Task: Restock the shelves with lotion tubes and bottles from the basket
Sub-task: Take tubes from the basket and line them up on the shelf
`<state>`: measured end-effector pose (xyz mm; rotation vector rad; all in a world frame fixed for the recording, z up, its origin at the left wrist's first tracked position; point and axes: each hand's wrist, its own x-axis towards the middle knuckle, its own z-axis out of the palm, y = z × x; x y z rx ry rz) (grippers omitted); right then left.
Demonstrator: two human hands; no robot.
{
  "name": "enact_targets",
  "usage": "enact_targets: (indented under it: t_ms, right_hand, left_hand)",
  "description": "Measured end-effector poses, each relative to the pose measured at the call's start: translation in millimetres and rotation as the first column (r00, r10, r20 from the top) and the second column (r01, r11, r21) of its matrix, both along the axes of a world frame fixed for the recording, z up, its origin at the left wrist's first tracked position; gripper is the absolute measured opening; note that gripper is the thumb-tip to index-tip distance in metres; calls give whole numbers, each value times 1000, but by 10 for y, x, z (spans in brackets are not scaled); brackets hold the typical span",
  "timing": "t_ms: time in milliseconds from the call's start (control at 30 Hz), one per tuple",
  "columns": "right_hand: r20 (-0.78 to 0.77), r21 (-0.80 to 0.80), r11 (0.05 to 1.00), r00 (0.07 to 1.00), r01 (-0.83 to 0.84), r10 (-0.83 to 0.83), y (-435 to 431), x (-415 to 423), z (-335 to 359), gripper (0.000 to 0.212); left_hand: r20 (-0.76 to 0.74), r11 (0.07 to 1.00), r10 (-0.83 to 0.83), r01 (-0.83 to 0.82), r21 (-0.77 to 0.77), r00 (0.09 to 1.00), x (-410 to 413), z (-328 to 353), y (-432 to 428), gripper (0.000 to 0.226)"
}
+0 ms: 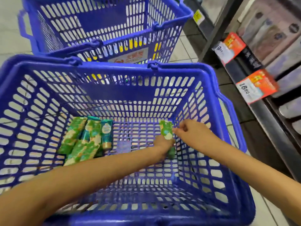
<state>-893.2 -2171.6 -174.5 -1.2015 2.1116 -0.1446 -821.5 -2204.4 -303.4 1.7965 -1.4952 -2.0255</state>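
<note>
While the left hand (163,144) curls round the lower half of a green lotion tube (166,130), the tube stands just off the basket (114,70) floor near its far right corner. Its long axis runs from the near end, hidden under the fingers, up and away toward the far wall, and it tilts only slightly. The right hand (192,133) sits just beside it on the right-wall side, fingers loosely curled, with the fingertips at the tube's right edge. The blur leaves it unclear whether they pinch the edge or merely touch it.

Both hands are at the tube, but the right one lies between it and the shelves (268,118), which run along the basket's right side. A handover to the right hand, followed by a lift over the right rim, therefore looks like the shorter path.

Against the left wall, well apart from both hands, the remaining tubes and boxes (86,137) lie in a loose heap on the floor. Most of them point lengthwise toward the far wall, and the left arm is the nearer one to them.
</note>
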Motion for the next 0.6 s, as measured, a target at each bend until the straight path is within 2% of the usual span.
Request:
enact_targets:
  t_ms: [67, 100, 133, 167, 200, 233, 300, 433, 500, 567, 600]
  right_hand:
    - [130, 68, 986, 979, 150, -158, -29, 39, -48, 51]
    - [279, 112, 963, 923, 244, -266, -45, 79, -67, 54]
    - [463, 160, 932, 809, 326, -363, -65, 126, -68, 51]
    - [627, 218, 895, 647, 389, -434, -96, 183, -41, 45]
    - [742, 264, 868, 486, 421, -462, -124, 240, -12, 39]
    - [804, 286, 858, 380, 427, -457, -152, 291, 0, 36]
    - [859, 300, 853, 268, 428, -437, -198, 372, -10, 34]
    - [902, 367, 825, 51, 430, -428, -276, 510, -65, 33]
    - [917, 351, 829, 19, 434, -398, -313, 525, -108, 32]
    - [920, 332, 821, 32, 465, -391, -342, 508, -145, 30]
    - [915, 338, 805, 32, 487, -403, -348, 492, -170, 31]
  left_hand:
    - [-276, 999, 28, -18, 36, 961, 148, 266, -46, 12]
    - [-394, 999, 26, -10, 41, 919, 226, 400, -73, 10]
    - [-480, 998, 33, -6, 58, 877, 306, 540, -97, 11]
    - [-533, 996, 48, -5, 83, 845, 393, 664, -130, 13]
    - [-563, 997, 43, 3, 81, 826, 477, 762, -168, 17]
    - [-568, 999, 15, 15, 48, 823, 555, 839, -201, 21]
    - [-539, 998, -64, 66, -15, 840, 708, 961, -270, 23]
    - [-506, 984, -168, 179, -28, 846, 1040, 1147, -507, 24]
    - [-451, 980, -198, 178, -85, 870, 1257, 1206, -669, 25]
    - [-250, 977, -125, 75, -200, 960, 1515, 1092, -779, 20]
    - [-72, 962, -87, 66, -264, 994, 1676, 977, -791, 15]
